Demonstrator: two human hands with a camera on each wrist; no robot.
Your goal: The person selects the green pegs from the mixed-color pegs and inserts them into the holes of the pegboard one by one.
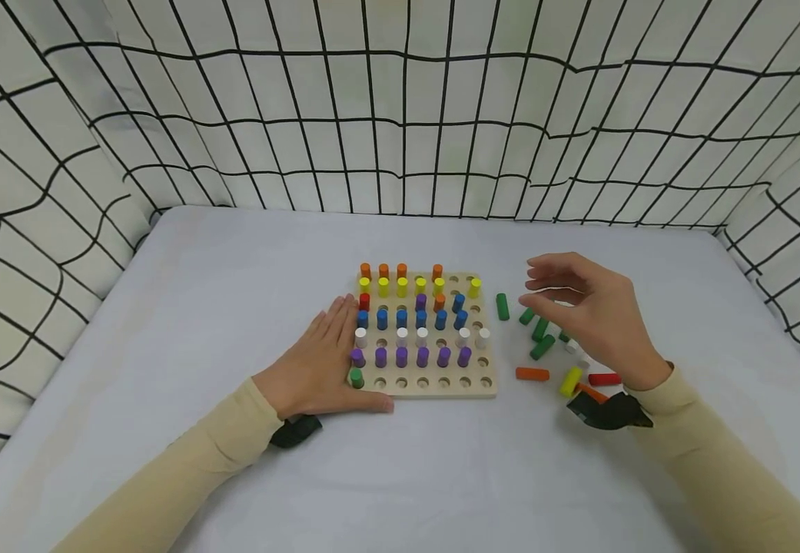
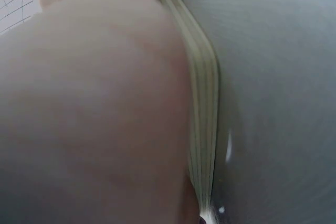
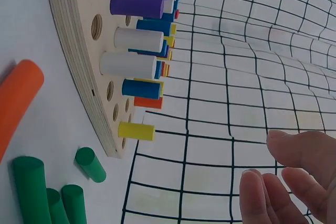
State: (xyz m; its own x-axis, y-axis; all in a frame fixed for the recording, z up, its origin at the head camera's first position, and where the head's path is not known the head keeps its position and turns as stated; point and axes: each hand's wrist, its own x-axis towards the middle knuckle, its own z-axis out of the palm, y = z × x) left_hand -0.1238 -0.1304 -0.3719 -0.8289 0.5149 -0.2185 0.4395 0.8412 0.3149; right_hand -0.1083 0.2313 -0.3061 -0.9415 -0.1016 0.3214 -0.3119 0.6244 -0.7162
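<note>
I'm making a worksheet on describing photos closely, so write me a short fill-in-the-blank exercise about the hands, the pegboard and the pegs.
1. The left hand lies against the pegboard, while the right hand holds ____.
2. In the head view, the only peg in the pegboard's bottom row is ____.
3. The row just above it has six pegs, all colored ____.
4. The loose pegs lie on the pegboard's ____ side in that view.

Missing words: nothing; green; purple; right.

Left of loose pegs (image 1: pixel 542 347) overhung by the right hand (image 1: pixel 600 313), the pegboard (image 1: pixel 412 388) is touched by the left hand (image 1: pixel 318 372).
</note>
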